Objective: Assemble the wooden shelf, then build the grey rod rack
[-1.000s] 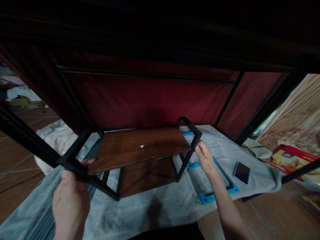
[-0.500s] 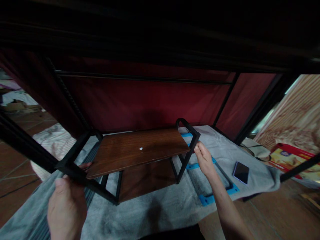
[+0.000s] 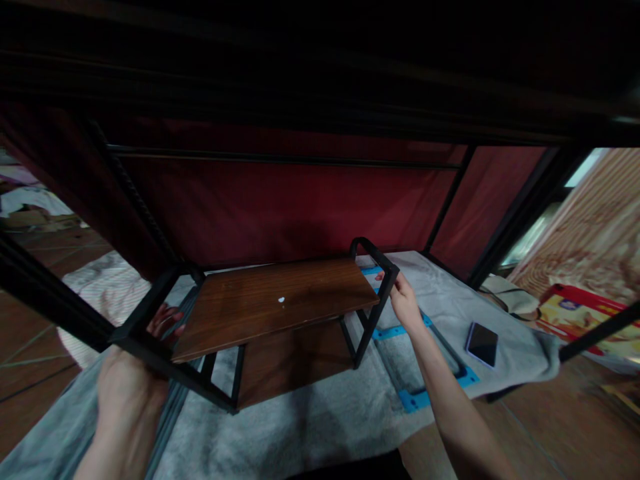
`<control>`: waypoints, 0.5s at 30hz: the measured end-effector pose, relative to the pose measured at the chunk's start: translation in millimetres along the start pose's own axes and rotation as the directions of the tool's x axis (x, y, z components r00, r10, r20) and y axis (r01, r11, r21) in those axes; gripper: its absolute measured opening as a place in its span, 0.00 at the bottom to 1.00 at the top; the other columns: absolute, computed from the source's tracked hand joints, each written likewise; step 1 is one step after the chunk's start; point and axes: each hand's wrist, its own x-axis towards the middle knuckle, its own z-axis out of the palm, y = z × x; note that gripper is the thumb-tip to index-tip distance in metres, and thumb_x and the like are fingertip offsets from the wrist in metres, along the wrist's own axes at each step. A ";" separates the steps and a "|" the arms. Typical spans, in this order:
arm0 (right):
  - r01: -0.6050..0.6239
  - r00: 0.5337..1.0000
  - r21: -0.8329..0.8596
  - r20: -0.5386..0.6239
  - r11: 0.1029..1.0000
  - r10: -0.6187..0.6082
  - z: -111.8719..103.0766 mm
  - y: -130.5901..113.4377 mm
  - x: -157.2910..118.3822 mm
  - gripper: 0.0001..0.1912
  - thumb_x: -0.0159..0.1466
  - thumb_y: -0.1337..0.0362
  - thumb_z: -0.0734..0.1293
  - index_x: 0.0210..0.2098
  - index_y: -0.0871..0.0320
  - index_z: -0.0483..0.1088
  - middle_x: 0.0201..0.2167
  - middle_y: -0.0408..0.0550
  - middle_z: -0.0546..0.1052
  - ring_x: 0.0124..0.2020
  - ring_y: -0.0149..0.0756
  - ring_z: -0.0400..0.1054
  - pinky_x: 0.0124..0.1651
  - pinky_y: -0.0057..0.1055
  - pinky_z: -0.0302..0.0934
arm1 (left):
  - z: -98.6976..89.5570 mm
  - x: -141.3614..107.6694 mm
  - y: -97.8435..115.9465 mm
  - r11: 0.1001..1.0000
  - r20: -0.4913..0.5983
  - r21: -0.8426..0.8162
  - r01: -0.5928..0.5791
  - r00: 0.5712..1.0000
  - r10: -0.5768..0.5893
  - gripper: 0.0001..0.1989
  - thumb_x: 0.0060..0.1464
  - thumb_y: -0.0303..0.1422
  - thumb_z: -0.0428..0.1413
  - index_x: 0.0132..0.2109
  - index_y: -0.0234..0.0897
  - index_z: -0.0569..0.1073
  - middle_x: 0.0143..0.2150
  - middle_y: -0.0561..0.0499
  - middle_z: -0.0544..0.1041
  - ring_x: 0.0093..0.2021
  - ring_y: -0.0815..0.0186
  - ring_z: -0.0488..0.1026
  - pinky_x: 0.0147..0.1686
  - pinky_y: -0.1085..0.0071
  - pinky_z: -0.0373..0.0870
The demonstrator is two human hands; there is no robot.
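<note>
A small two-tier shelf rack with brown wood-grain boards [image 3: 280, 283] and black metal side frames stands on a grey cloth [image 3: 270, 433]. My left hand [image 3: 133, 377] is at the rack's left side frame [image 3: 155, 353], its fingers bent around the bar and partly showing through the frame opening. My right hand [image 3: 406, 303] holds the right side frame [image 3: 385, 287] near its upper corner, fingertips showing behind the post. A small white mark [image 3: 281, 299] is on the upper board.
Right of the rack lies a flat frame with blue corner pieces [image 3: 415, 400], then a phone [image 3: 483, 345]. Dark bars and red panels [image 3: 300, 207] enclose the back and top. A red and yellow package [image 3: 585, 317] sits at the far right.
My left hand has moved forward, and more of its fingers show inside the left frame. My right hand has shifted slightly up, its fingertips now past the post. The rack has barely moved.
</note>
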 end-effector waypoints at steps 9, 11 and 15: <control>-0.213 0.977 0.255 0.034 0.943 0.211 35.3 15.9 50.7 0.24 0.53 0.43 0.69 0.39 0.55 0.70 0.33 0.46 0.76 0.27 0.33 0.66 0.30 0.32 0.64 | 37.6 23.1 15.4 0.995 0.115 0.066 0.080 0.990 -0.087 0.11 0.44 0.28 0.59 0.39 0.34 0.76 0.44 0.48 0.80 0.56 0.57 0.72 0.61 0.64 0.64; -0.223 0.974 0.262 0.032 0.939 0.223 41.4 15.6 56.9 0.25 0.52 0.41 0.69 0.39 0.55 0.70 0.34 0.46 0.76 0.27 0.32 0.65 0.30 0.33 0.64 | 43.3 21.8 19.9 0.988 0.116 0.143 0.063 0.990 -0.080 0.10 0.45 0.28 0.59 0.38 0.34 0.76 0.46 0.47 0.80 0.57 0.56 0.71 0.61 0.63 0.64; -0.179 0.983 0.249 0.011 0.952 0.182 51.1 15.2 63.3 0.23 0.53 0.40 0.68 0.34 0.53 0.70 0.29 0.45 0.74 0.26 0.35 0.65 0.28 0.34 0.62 | 45.4 24.1 15.3 0.982 0.133 0.185 -0.035 0.991 0.011 0.09 0.47 0.32 0.59 0.38 0.36 0.77 0.46 0.48 0.80 0.56 0.56 0.72 0.56 0.64 0.69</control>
